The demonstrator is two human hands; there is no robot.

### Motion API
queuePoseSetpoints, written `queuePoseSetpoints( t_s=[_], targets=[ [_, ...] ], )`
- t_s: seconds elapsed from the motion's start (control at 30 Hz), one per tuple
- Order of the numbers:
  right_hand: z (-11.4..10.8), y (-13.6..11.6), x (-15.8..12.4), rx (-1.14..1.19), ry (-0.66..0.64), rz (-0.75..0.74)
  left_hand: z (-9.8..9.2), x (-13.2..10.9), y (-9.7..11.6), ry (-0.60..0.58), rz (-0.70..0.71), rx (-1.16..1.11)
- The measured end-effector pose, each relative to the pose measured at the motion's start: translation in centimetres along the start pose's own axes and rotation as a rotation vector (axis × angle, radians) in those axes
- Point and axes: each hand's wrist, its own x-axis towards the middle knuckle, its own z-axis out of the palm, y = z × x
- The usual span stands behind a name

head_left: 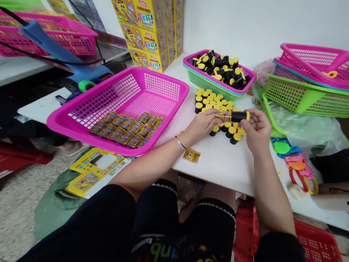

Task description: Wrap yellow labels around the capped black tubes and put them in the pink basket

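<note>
Grasping a black yellow-capped tube by its ends, the left hand and right hand hold it just above upright capped tubes on a white table.

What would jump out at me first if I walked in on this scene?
The magenta plastic basket on the left of the white table stands out first, with rows of small gold packets at its near end. Ahead, black tubes with yellow caps stand clustered, and the left hand and right hand hold one tube between them. Yellow printed cartons stack up behind.
</note>
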Motion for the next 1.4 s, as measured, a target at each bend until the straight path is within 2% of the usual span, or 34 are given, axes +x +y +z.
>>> queuePoseSetpoints(
  t_s=[0.3, 0.43, 0.73, 0.97, 1.07, 1.13, 1.23, 1.3, 1.4],
  targets=[
    [-0.1, 0.0, -0.2, -0.020, -0.022, -0.046, -0.1, -0.1, 0.2, 0.063, 0.046, -0.019],
    [0.2, -0.3, -0.5, -0.031, 0.011, -0.054, 0.0, -0.2, 0.3, 0.081, 0.011, -0.023],
    [0.5, -0.9, -0.9, -0.019, -0.015, -0.068, 0.3, -0.5, 1.0, 0.112, -0.051, -0.120],
    [0.2, -0.6, -0.6, -0.025, -0.038, -0.062, 0.1, -0.4, 0.3, 0.092, 0.092, -0.052],
    [0.2, -0.3, -0.4, -0.019, -0.026, -0.030, 0.0, -0.2, 0.3, 0.083, 0.111, -0.059],
    [0.2, -0.3, -0.2, -0.015, -0.025, 0.002, 0.0, 0.0, 0.6, 0.067, 0.068, -0.087],
    [0.1, -0.6, -0.2, -0.003, -0.064, 0.058, 0.3, 0.2, 1.2, 0.018, -0.091, -0.197],
    [-0.1, -0.9, -0.2, -0.001, -0.124, 0.098, 0.6, 0.1, 1.4, -0.013, -0.192, -0.292],
    [-0.2, -0.9, -0.2, -0.029, -0.216, 0.144, 1.0, 0.0, 1.2, -0.057, -0.235, -0.378]
  ],
)
